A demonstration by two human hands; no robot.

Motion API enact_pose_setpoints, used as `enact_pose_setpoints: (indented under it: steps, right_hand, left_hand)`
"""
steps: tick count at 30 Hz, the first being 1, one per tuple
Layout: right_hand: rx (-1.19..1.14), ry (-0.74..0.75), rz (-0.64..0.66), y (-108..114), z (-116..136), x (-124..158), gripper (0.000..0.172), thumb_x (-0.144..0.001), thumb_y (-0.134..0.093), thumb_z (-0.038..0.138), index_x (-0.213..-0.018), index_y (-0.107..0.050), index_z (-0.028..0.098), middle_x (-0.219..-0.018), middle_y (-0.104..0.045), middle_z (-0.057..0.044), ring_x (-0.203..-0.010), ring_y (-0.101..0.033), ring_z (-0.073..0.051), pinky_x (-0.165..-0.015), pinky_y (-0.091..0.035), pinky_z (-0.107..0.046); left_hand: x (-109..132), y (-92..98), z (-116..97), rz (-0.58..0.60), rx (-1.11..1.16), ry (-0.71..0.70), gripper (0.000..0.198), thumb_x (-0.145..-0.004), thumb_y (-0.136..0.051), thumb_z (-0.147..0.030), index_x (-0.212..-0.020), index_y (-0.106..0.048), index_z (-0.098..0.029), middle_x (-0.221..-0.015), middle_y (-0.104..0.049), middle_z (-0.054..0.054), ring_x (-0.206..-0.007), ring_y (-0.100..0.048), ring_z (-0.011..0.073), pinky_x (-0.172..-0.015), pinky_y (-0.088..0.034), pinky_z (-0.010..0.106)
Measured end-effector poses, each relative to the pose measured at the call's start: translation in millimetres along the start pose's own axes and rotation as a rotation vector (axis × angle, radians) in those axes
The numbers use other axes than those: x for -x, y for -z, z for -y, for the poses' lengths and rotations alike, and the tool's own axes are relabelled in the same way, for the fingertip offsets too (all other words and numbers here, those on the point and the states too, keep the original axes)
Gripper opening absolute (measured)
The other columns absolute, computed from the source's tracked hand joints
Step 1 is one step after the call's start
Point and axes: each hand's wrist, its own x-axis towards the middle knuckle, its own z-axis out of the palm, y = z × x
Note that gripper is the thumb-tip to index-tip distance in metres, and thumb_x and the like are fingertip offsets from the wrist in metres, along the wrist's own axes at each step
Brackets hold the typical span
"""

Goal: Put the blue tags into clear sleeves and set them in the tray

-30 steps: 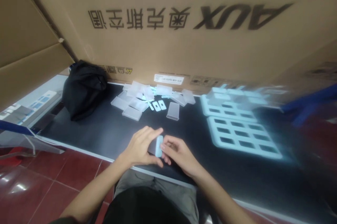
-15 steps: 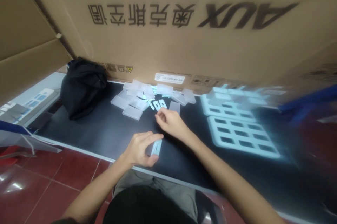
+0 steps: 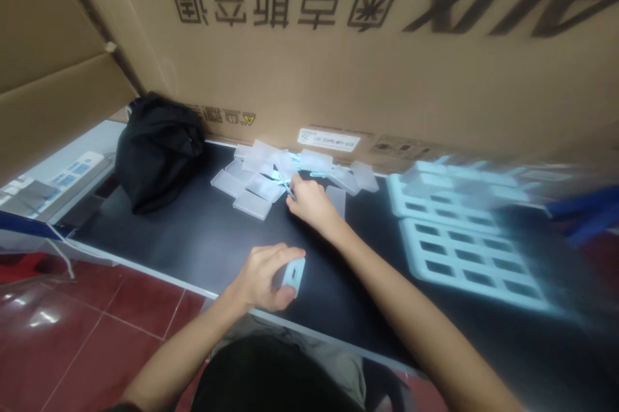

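Near the table's front edge, my left hand point(image 3: 265, 278) grips a small light-blue rectangular plastic piece point(image 3: 294, 275) with a dark slot, between thumb and fingers. Farther forward, my right hand point(image 3: 309, 202) has its fingers pinched together at the pile. Its fingertips touch small light-blue plastic parts point(image 3: 278, 178); whether one is between them is hidden. Around these parts lie several frosted, translucent flat rectangular cases point(image 3: 252, 204), some overlapping. One more case point(image 3: 337, 199) lies just right of my right hand.
Light-blue trays with rectangular openings point(image 3: 467, 257) lie on the right of the black tabletop point(image 3: 169, 238), blurred. A black cloth bag point(image 3: 157, 151) sits at the back left, beside a white box point(image 3: 62, 183). A large cardboard carton point(image 3: 290, 70) walls off the back.
My right hand has moved forward into the pile, covering the light-blue parts it was beside. My left hand keeps its piece, now tilted slightly differently. The whole view has shifted.
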Motion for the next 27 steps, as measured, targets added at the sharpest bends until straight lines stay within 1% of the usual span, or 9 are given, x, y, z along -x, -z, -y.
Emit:
enact_pose_setpoints:
  steps: [4, 7, 9, 12, 15, 18, 22, 24, 27]
  right_hand:
    - [-0.085, 0.071, -0.016, 13.4, -14.2, 18.2, 0.034, -0.09, -0.054, 0.017, -0.123, -0.063, 0.015, -0.09, -0.073, -0.009, -0.086, -0.068, -0.023, -0.083, -0.046, -0.032]
    - [-0.254, 0.164, -0.092, 29.6, -26.3, 43.6, 0.027, -0.085, -0.055, 0.015, -0.107, -0.069, 0.018, -0.073, -0.068, -0.001, -0.068, -0.061, -0.017, -0.074, -0.046, -0.029]
    - [-0.399, 0.221, -0.134, 42.7, -32.5, 64.3, 0.021, -0.085, -0.054, 0.018, -0.099, -0.07, 0.019, -0.071, -0.065, 0.0, -0.061, -0.056, -0.014, -0.068, -0.045, -0.028]
    - [-0.605, 0.252, -0.172, 61.4, -37.2, 96.1, 0.018, -0.089, -0.057, 0.028, -0.095, -0.072, 0.021, -0.075, -0.068, -0.001, -0.063, -0.057, -0.013, -0.063, -0.046, -0.027]
    - [-0.72, 0.236, -0.16, 72.8, -37.5, 122.7, 0.016, -0.09, -0.063, 0.035, -0.087, -0.074, 0.022, -0.075, -0.071, -0.004, -0.066, -0.061, -0.015, -0.06, -0.048, -0.028]
    - [-0.757, 0.251, -0.099, 75.5, -36.7, 141.5, 0.016, -0.088, -0.068, 0.036, -0.081, -0.074, 0.024, -0.072, -0.071, -0.004, -0.063, -0.06, -0.015, -0.057, -0.048, -0.028]
    - [-0.731, 0.247, -0.037, 72.8, -38.2, 156.4, 0.016, -0.087, -0.071, 0.037, -0.078, -0.075, 0.024, -0.068, -0.069, -0.003, -0.06, -0.057, -0.014, -0.055, -0.046, -0.027]
    - [-0.718, 0.249, -0.03, 70.8, -40.2, 160.6, 0.016, -0.087, -0.071, 0.036, -0.079, -0.076, 0.024, -0.068, -0.068, -0.003, -0.06, -0.057, -0.014, -0.054, -0.046, -0.027]
    - [-0.693, 0.267, -0.019, 66.0, -42.4, 163.5, 0.015, -0.089, -0.068, 0.035, -0.082, -0.075, 0.024, -0.07, -0.069, -0.002, -0.06, -0.058, -0.014, -0.054, -0.045, -0.028]
  left_hand:
    - [-2.0, 2.0, -2.8, -0.041, -0.001, 0.034, 0.051, -0.104, -0.034, -0.055, -0.121, -0.062, -0.016, -0.077, -0.069, 0.005, -0.059, -0.064, 0.0164, -0.054, -0.052, 0.028]
    - [-2.2, 2.4, -3.6, -0.07, 0.015, 0.059, 0.044, -0.102, -0.038, -0.05, -0.12, -0.062, -0.017, -0.084, -0.072, 0.006, -0.063, -0.068, 0.0167, -0.058, -0.056, 0.028]
    - [-1.2, 1.3, -2.9, -0.079, 0.02, 0.077, 0.042, -0.101, -0.041, -0.048, -0.119, -0.063, -0.018, -0.087, -0.074, 0.006, -0.065, -0.069, 0.0168, -0.06, -0.057, 0.028]
    - [1.2, -2.0, -1.9, -0.04, 0.02, 0.111, 0.041, -0.098, -0.045, -0.048, -0.119, -0.063, -0.018, -0.091, -0.075, 0.007, -0.068, -0.07, 0.0177, -0.062, -0.058, 0.029]
    - [1.7, -4.8, -3.4, 0.044, 0.006, 0.167, 0.044, -0.095, -0.049, -0.051, -0.12, -0.063, -0.018, -0.096, -0.075, 0.008, -0.072, -0.071, 0.0193, -0.066, -0.06, 0.032]
    - [-0.1, -6.4, -8.1, 0.101, -0.022, 0.219, 0.053, -0.091, -0.055, -0.059, -0.125, -0.063, -0.019, -0.096, -0.075, 0.008, -0.075, -0.072, 0.0213, -0.069, -0.061, 0.035]
    - [-1.9, -8.9, -14.8, 0.179, -0.052, 0.301, 0.071, -0.088, -0.06, -0.07, -0.137, -0.057, -0.019, -0.115, -0.074, 0.012, -0.099, -0.074, 0.0285, -0.088, -0.062, 0.045]
    - [-2.1, -10.8, -17.5, 0.218, -0.055, 0.345, 0.077, -0.086, -0.062, -0.075, -0.139, -0.056, -0.019, -0.118, -0.073, 0.013, -0.105, -0.072, 0.0305, -0.095, -0.06, 0.049]
    - [-4.0, -13.5, -23.5, 0.25, -0.043, 0.368, 0.084, -0.079, -0.07, -0.077, -0.139, -0.056, -0.019, -0.118, -0.07, 0.013, -0.107, -0.07, 0.0317, -0.096, -0.059, 0.051]
